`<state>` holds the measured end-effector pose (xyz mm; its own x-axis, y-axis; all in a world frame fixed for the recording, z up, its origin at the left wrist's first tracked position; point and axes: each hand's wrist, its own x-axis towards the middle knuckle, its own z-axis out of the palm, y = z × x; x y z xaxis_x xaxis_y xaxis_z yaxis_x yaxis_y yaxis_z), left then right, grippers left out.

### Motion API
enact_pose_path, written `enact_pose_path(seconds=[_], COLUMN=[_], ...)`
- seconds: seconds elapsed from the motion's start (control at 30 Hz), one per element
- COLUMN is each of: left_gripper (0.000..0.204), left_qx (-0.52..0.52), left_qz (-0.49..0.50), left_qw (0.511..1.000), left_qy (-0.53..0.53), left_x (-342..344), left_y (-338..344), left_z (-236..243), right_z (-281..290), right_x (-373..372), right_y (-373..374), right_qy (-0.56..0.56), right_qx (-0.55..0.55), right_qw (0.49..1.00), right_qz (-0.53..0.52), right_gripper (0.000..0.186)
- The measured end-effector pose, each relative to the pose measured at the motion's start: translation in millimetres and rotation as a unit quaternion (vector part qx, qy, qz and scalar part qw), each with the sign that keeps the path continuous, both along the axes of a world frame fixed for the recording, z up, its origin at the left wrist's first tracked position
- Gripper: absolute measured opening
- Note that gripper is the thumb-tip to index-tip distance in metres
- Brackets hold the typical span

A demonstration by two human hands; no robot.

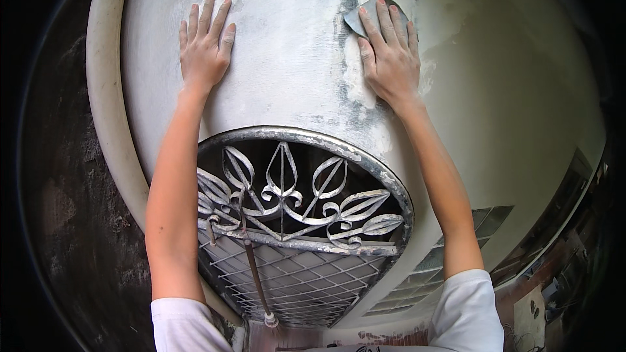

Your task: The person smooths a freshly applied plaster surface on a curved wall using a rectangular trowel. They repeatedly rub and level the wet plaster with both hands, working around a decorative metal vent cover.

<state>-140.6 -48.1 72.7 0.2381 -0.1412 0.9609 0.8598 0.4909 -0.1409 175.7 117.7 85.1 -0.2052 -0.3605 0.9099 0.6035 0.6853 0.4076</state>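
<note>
A gray sheet [354,24] is held flat against the white wall [283,52] beneath the spread right hand [396,68], above the right end of the arched metal grille [313,245]. The left hand [205,58], likewise spread, is laid flat on the wall above the grille's left end. Above the grille, the wall is marked by dark gray patches and white smears. A pale curved molding [104,85] is set left of the grille. The sheet's middle is covered by the fingers; the grille's left edge is partly hidden by the left forearm [173,202]. Details behind the grille's scrollwork are obscured by darkness.
</note>
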Motion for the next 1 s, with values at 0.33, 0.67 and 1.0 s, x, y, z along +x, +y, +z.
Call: enact_pose_path(seconds=[0.33,0.67,1.0], left_gripper=[0.051,0.055,0.055], left_qx=[-0.062,-0.031,-0.011], left_qz=[-0.017,-0.073,-0.122], left_qw=[0.995,0.984,0.969], left_qy=[-0.076,-0.158,-0.215], left_x=[-60.8,-100.7,-115.5], left_y=[-66.7,-94.4,-101.8], left_z=[-108.9,-200.2,-249.7], right_z=[85.3,-7.1,-5.9], right_x=[-85.9,-221.2,-270.7], right_y=[-44.8,-127.3,-145.7], right_qy=[0.023,-0.191,-0.416], right_qx=[0.007,0.14,0.251], right_qw=[1.0,0.971,0.874], right_qz=[0.005,-0.013,0.028], right_gripper=[0.052,0.05,0.045])
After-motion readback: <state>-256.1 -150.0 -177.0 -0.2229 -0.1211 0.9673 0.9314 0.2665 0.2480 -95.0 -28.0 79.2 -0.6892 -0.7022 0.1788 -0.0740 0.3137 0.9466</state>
